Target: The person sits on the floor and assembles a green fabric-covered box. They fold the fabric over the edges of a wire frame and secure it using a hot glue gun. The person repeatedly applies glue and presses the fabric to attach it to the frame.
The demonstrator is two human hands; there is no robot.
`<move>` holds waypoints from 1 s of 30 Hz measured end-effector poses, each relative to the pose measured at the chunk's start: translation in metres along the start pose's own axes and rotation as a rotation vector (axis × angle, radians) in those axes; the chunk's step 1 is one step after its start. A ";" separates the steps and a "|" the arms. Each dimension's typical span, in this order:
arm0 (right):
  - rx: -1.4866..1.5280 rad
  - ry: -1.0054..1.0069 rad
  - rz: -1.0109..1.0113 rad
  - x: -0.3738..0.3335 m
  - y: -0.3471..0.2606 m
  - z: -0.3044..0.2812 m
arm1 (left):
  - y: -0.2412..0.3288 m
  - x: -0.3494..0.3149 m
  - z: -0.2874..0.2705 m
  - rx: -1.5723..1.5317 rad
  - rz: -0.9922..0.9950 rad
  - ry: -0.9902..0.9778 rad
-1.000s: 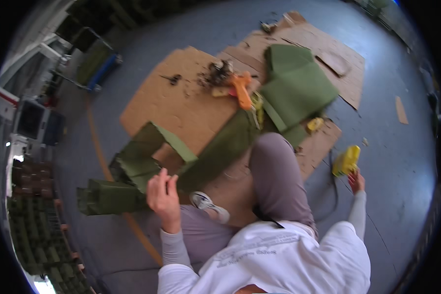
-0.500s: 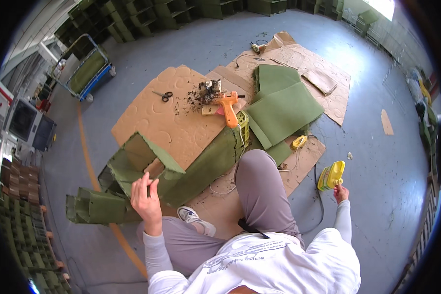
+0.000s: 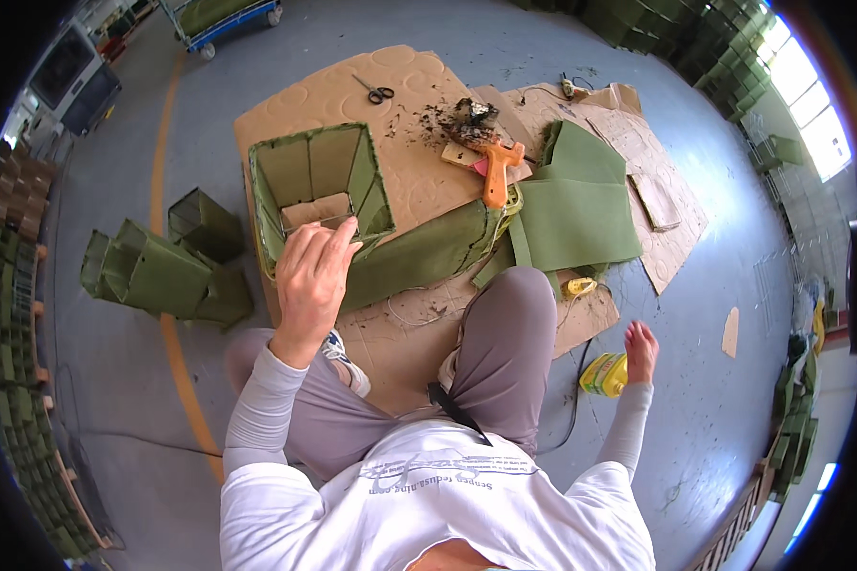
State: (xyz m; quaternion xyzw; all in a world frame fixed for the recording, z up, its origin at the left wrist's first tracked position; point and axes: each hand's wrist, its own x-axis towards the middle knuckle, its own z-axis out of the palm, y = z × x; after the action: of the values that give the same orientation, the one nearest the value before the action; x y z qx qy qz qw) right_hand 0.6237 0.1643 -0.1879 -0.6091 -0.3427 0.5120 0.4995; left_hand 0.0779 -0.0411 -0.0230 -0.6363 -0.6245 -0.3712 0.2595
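Note:
My left hand [image 3: 312, 276] is closed over the near rim of an open-topped green felt-like box [image 3: 367, 190], its fingertips at the rim; a piece of brown cardboard [image 3: 316, 210] lies inside. To the right, my right hand [image 3: 641, 352] holds nothing, its fingers stretched out. Beside it a yellow jug [image 3: 604, 374] stands on the floor. An orange glue gun [image 3: 497, 171] rests on a small block at the far end of a long green piece [image 3: 419, 259] in front of me. Dark scraps lie around a sooty lump [image 3: 476, 111] behind the glue gun.
Scissors [image 3: 375, 92] lie on the large cardboard sheet [image 3: 300, 100]. Flat green panels [image 3: 581, 224] and a yellow power socket [image 3: 579, 286] are right of centre. More green boxes [image 3: 162, 271] stand at left. A cable [image 3: 569, 419] crosses the floor near the jug. A blue cart [image 3: 224, 30] stands far left.
The green box has tipped up so its opening faces me, my left hand moving with it. My right hand has let go of the yellow jug, now down on the floor. The view has shifted.

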 end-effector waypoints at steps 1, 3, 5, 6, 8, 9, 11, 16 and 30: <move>-0.101 -0.066 -0.062 0.003 -0.011 0.031 | -0.001 -0.001 0.000 -0.009 0.013 -0.006; -0.159 -0.257 -0.159 -0.024 -0.050 0.123 | 0.000 -0.003 0.001 -0.004 0.023 -0.015; -0.070 -0.443 -0.146 -0.046 -0.072 0.198 | 0.002 -0.003 0.000 -0.014 0.041 -0.025; -0.103 -0.522 -0.165 -0.063 -0.082 0.234 | 0.003 -0.004 -0.001 -0.018 0.050 -0.032; -0.095 -0.735 -0.230 -0.092 -0.095 0.293 | 0.010 -0.005 -0.006 -0.018 0.076 -0.053; -0.115 -0.755 -0.311 -0.108 -0.099 0.319 | 0.011 -0.007 -0.007 -0.032 0.085 -0.068; -0.086 -0.850 -0.476 -0.134 -0.107 0.355 | 0.013 -0.010 -0.010 -0.050 0.110 -0.091; -0.343 -0.907 -0.578 -0.166 -0.117 0.380 | 0.012 -0.021 -0.014 -0.028 0.154 -0.154; -0.661 -0.762 -0.873 -0.181 -0.105 0.404 | 0.018 -0.021 -0.020 -0.058 0.221 -0.211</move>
State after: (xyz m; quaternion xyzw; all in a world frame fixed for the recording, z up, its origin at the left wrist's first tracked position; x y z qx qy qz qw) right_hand 0.1993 0.1279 -0.0268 -0.3120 -0.8493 0.3100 0.2920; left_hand 0.0942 -0.0709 -0.0251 -0.7440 -0.5634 -0.2893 0.2132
